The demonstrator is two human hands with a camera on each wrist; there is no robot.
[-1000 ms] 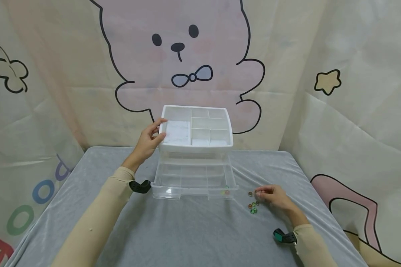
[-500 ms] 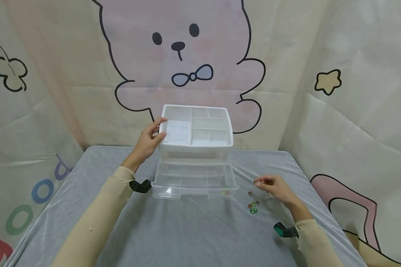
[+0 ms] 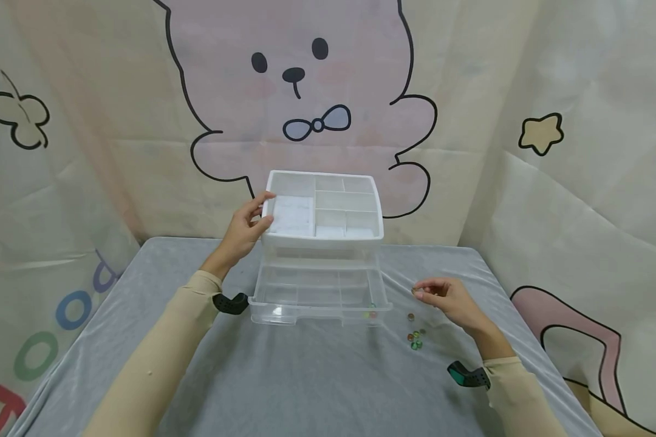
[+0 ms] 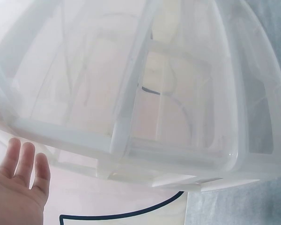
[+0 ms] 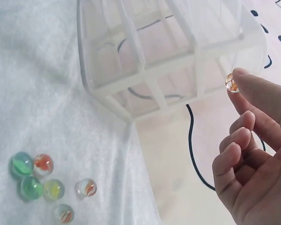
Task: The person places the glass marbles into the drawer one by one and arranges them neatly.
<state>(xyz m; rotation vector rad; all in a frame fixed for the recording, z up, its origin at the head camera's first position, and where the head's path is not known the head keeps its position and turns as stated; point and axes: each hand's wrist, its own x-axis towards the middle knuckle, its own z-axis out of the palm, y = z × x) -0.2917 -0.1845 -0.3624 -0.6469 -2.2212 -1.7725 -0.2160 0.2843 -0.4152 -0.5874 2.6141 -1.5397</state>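
My left hand holds the left rim of a storage box with a white divided top, thumb and a finger over the edge. Three of its fingers show beside the box in the left wrist view. Below the top, a clear drawer stands pulled out, with a few coloured marbles in its right front corner. To the right of the drawer, my right hand pinches a clear marble with an orange swirl between thumb and index finger, above the cloth.
Several loose marbles, among them a green marble and a red marble, lie on the grey cloth right of the drawer. A printed backdrop hangs behind and beside the table.
My right hand has lifted a marble off the cloth and moved it up and slightly left. The left hand keeps its hold on the box rim.
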